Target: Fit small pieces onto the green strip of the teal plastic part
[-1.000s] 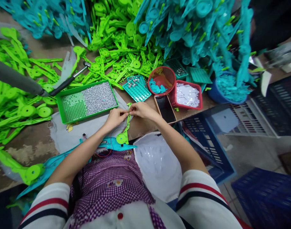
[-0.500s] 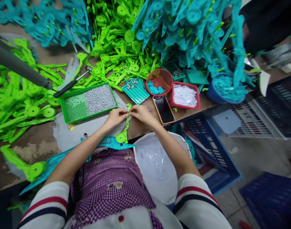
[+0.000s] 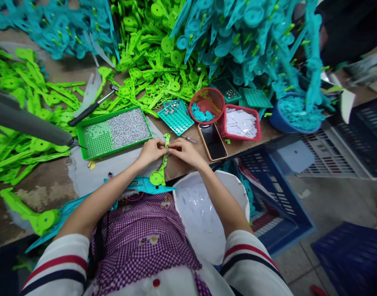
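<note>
A long lime-green plastic part with a round disc end (image 3: 157,178) stands out between my hands at the table's front edge. My left hand (image 3: 152,151) is closed in a pinch on its left side, near the middle of its length. From the other side, my right hand (image 3: 185,150) has its thumb and fingers pressed together against the same part. Whether a smaller piece sits between the fingertips is hidden. Below the disc lies a turquoise plastic part (image 3: 153,189) with thin red and dark wires. Just beyond my right hand is a small screwdriver-like tool (image 3: 189,139).
A green tray (image 3: 114,133) of small metal pieces lies left of centre, a hammer (image 3: 94,106) behind it. To the right are a phone (image 3: 212,141), a red basket (image 3: 207,106) and a red tub of white pieces (image 3: 241,124). Green and turquoise parts pile up behind.
My hands have shifted slightly down along the green part, still pinched together. More of the screwdriver-like tool shows beyond my right hand. The grey pole at the left appears lower in view.
</note>
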Demonstrator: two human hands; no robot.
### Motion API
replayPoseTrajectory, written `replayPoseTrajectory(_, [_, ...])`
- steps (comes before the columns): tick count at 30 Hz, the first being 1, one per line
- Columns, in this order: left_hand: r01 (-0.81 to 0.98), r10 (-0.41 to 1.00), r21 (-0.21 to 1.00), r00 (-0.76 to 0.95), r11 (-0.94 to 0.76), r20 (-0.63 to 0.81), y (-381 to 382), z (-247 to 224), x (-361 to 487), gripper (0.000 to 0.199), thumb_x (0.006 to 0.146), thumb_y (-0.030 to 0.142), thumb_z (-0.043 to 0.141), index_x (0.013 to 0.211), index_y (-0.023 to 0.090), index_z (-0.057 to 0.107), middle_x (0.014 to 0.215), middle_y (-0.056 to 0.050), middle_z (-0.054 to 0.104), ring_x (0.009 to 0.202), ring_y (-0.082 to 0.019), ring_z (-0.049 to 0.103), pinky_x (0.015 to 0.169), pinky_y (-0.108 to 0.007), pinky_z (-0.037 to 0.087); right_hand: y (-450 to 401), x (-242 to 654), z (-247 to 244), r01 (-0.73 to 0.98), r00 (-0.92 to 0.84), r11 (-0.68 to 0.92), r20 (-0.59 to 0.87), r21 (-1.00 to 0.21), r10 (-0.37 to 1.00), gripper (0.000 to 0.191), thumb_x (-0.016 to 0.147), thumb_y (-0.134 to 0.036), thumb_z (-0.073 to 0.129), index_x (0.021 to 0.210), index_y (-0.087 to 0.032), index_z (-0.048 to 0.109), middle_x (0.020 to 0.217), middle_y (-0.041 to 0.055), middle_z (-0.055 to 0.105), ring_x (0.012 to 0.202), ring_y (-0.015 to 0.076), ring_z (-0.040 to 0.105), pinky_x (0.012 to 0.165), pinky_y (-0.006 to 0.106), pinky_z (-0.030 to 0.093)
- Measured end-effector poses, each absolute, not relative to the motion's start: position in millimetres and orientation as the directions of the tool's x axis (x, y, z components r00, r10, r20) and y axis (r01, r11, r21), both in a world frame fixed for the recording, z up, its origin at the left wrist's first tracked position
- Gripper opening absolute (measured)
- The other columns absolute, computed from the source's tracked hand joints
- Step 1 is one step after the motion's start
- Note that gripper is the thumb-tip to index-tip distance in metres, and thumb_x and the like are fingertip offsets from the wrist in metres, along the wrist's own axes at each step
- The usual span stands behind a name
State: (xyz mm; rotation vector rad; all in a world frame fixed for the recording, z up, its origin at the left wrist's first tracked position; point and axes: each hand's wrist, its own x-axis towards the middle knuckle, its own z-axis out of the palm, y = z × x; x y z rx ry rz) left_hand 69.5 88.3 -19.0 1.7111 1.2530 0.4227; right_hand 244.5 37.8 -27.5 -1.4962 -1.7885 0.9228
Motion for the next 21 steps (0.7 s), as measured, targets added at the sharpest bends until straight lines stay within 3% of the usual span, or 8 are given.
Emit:
replayPoseTrajectory(5, [0.511,0.852,0.859,0.464,-0.035,-0.241,93,-25,67,0.021,0.070,0.025,0.075,0.088,0.014,0.072,0.081,-0.005,0.074,0.074,-0.018,0.067,0.068,-0.027,0.051,37,238,-36,0.540,-0.077,0.089,0.057,-0.837,0.995,0.023,0.083,-0.038,0.069,0.093,-0.019,0.076,0.085,0.0041,0.066,0.079,0.0154,0.060,0.074,0.030,0.047])
replayPoseTrajectory(9, [0.522,0.870,0.851,0.444,-0.056,-0.216,88,-26,66,0.031,0.073,0.022,0.073,0.103,0.015,0.070,0.084,-0.004,0.072,0.068,-0.015,0.064,0.068,-0.026,0.051,33,236,-37,0.537,-0.034,0.081,0.075,-0.840,0.997,0.014,0.085,-0.025,0.065,0.091,-0.019,0.076,0.089,0.0047,0.066,0.085,0.0161,0.062,0.080,0.031,0.047])
replayPoseTrajectory(11, [0.528,0.879,0.831,0.465,-0.177,-0.108,85,-23,65,0.035,0.075,0.020,0.071,0.110,0.017,0.068,0.093,-0.004,0.071,0.068,-0.013,0.062,0.072,-0.027,0.051,31,235,-36,0.531,-0.004,0.059,0.067,-0.845,0.998,0.015,0.084,-0.020,0.063,0.091,-0.019,0.075,0.089,0.0048,0.067,0.085,0.0164,0.063,0.081,0.031,0.047])
replayPoseTrajectory(14, [0.533,0.812,0.739,0.583,-0.412,0.033,84,-17,64,0.021,0.081,0.018,0.064,0.100,0.019,0.072,0.106,-0.005,0.066,0.075,-0.014,0.061,0.082,-0.030,0.049,31,231,-34,0.524,0.048,-0.001,0.028,-0.852,0.998,0.016,0.080,-0.018,0.062,0.093,-0.016,0.073,0.086,0.0046,0.069,0.078,0.0160,0.063,0.077,0.030,0.048])
replayPoseTrajectory(21, [0.520,0.597,0.544,0.801,-0.659,-0.042,102,-1,68,0.018,0.085,0.016,0.055,0.088,0.016,0.073,0.091,-0.008,0.066,0.088,-0.022,0.062,0.082,-0.033,0.048,32,229,-37,0.569,0.065,0.007,0.054,-0.823,0.996,0.015,0.079,-0.015,0.057,0.087,-0.018,0.070,0.084,0.0036,0.069,0.077,0.0162,0.062,0.078,0.030,0.048])
